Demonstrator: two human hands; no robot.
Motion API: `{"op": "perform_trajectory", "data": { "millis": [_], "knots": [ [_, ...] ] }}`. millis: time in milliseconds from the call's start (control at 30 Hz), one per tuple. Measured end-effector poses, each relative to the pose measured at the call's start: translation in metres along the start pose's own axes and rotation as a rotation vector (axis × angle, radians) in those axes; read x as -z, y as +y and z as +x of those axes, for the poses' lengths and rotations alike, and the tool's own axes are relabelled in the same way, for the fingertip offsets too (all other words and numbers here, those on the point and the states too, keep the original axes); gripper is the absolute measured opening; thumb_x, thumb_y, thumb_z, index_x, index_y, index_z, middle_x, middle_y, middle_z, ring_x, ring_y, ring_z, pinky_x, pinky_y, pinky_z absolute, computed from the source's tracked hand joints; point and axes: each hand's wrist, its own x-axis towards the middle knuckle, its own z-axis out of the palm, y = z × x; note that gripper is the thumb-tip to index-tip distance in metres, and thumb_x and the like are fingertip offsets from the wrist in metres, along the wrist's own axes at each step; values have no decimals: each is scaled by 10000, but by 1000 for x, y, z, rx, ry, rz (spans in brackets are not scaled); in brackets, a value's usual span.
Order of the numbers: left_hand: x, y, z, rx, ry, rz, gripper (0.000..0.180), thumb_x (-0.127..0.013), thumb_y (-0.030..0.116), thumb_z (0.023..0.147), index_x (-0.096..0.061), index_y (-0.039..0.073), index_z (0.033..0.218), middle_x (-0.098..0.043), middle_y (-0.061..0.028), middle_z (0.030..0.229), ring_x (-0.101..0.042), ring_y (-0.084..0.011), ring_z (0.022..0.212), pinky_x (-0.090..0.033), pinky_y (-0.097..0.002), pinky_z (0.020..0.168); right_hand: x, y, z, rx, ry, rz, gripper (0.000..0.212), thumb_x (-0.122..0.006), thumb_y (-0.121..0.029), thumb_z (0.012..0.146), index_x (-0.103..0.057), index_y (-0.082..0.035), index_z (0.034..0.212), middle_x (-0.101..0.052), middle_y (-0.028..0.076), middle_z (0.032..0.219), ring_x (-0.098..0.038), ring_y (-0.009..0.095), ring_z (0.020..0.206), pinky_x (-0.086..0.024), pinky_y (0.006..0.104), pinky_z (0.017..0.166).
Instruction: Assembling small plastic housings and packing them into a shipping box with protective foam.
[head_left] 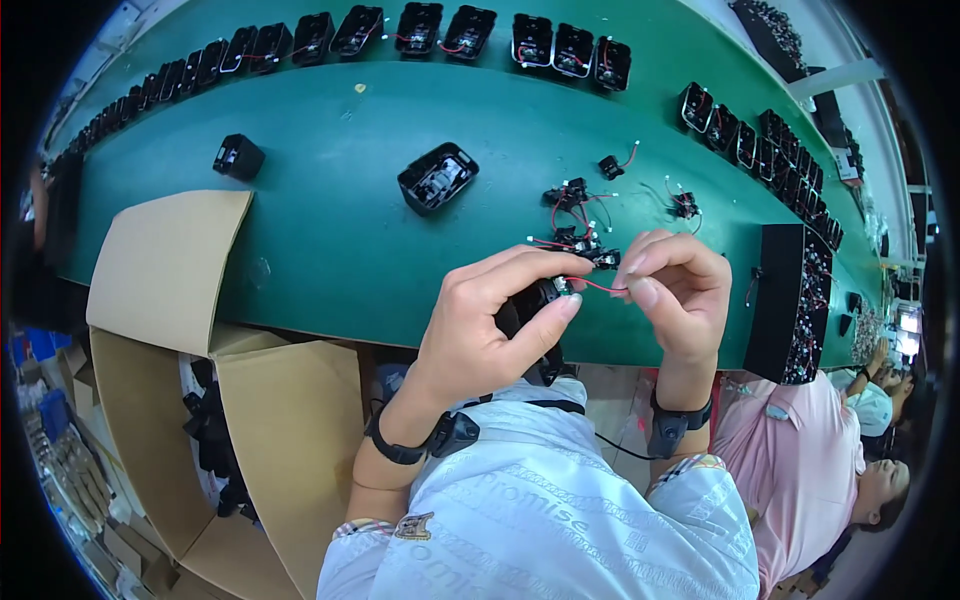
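Note:
My left hand (475,325) is closed around a small black part (518,310), with a green piece and white connector (562,286) showing between thumb and index finger. A thin red wire (596,287) runs from there to my right hand (682,295), whose thumb and index finger pinch its far end. Much of the black part is hidden behind the left fingers. Just beyond my hands lies a cluster of small black parts with red and white wires (572,238). Farther off, an open black housing (438,178) rests tilted on the green table (330,215).
Open black housings (418,28) line the table's far edge, with more rows at right (745,145). A black box of small wired parts (785,300) stands right of my hands. An open cardboard box (290,440) is at lower left. A person in pink (800,470) sits at right.

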Motion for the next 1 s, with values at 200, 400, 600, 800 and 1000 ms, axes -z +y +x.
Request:
{"op": "perform_trajectory", "data": {
  "millis": [200, 400, 600, 800, 1000],
  "knots": [
    [4, 6, -14, -80, 149, 122, 387, -687, -56, 757, -711, -22, 1142, -725, -144, 998, -697, -216, 915, -552, -324, 820, -19, 15, -4, -35, 32, 217, 279, -722, -59, 838, -622, 38, 1079, -648, 109, 916, -610, 157, 825, -486, 267, 730],
    [7, 1, -17, -234, 219, 341, 514, -726, -62, 716, -704, 7, 1225, -695, -131, 1018, -680, -217, 847, -554, -312, 744, -47, 17, -18, -123, 12, 76, 330, -808, 9, 763, -677, 36, 1064, -671, 93, 997, -626, 120, 851, -509, 254, 737],
    [8, -2, -22, -291, 167, 440, 543, -747, -50, 678, -716, 13, 1217, -679, -138, 1010, -653, -208, 840, -538, -312, 708, -55, 22, -14, 21, 56, -124, 140, -773, 53, 788, -726, 27, 918, -684, 99, 906, -634, 127, 775, -513, 240, 660],
    [9, -3, -23, -50, 124, 20, 648, -762, 21, 732, -608, 52, 1360, -675, -81, 960, -647, -167, 814, -505, -294, 752, -45, 18, -15, 51, 19, -164, 145, -772, 67, 769, -723, 20, 897, -686, 100, 875, -640, 154, 765, -499, 259, 642],
    [14, -13, -39, 74, 190, -449, 370, -521, 260, 1020, -544, -36, 1241, -644, -119, 963, -616, -153, 851, -509, -305, 807, -50, 13, -18, 260, -32, -472, 145, -777, 10, 737, -694, 17, 856, -644, 98, 788, -599, 197, 715, -464, 306, 646]
  ]
}}
